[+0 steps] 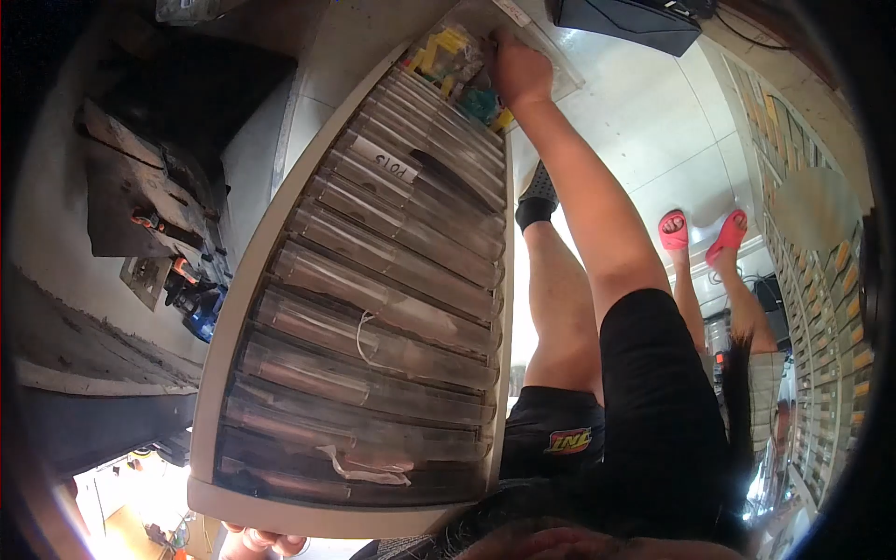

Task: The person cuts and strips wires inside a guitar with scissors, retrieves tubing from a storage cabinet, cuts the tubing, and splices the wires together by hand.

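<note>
Drawer cabinet [229,373] observed between the person's 2 hands. Right hand [520,70] is at its far end, beside yellow pieces [451,42] and a green item [481,103]; fingers bent, hold cannot be determined. Left hand [247,543] shows bent fingers at the near edge; grip likewise undetermined. 1 handwritten label [381,159] noted on a drawer front.

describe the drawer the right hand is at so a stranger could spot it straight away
Find the big pale-framed cabinet of see-through drawers in mid-view. Go to its far end, at the top of the picture, where the right hand is. That open drawer shows yellow pieces inside; its neighbours are closed.
</note>
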`<action>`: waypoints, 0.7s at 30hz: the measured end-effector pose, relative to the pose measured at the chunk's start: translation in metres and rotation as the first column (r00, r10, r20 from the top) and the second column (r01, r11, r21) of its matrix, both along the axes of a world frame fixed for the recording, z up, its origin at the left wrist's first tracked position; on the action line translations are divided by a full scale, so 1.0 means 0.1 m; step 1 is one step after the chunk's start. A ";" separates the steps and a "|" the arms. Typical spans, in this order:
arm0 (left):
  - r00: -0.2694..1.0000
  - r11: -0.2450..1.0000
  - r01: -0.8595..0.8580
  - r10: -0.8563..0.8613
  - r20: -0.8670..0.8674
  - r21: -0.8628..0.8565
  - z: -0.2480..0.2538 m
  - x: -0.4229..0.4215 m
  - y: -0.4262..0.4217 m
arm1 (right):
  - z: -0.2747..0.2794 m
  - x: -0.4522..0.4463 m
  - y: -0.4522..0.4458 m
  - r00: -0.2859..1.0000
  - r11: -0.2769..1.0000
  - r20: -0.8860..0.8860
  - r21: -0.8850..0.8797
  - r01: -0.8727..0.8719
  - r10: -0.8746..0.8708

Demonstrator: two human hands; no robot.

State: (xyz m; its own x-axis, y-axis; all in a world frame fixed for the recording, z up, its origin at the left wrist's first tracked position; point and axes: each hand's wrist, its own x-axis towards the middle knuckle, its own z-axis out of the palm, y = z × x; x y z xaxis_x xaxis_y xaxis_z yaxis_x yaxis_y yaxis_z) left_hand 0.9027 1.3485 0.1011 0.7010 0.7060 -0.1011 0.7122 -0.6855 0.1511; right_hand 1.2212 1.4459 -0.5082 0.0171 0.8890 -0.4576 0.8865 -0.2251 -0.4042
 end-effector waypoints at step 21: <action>1.000 1.000 -0.001 0.001 0.031 -0.009 -0.06 -0.01 0.01 | 0.00 0.17 -0.02 0.998 0.998 -0.035 0.026 -0.058 0.059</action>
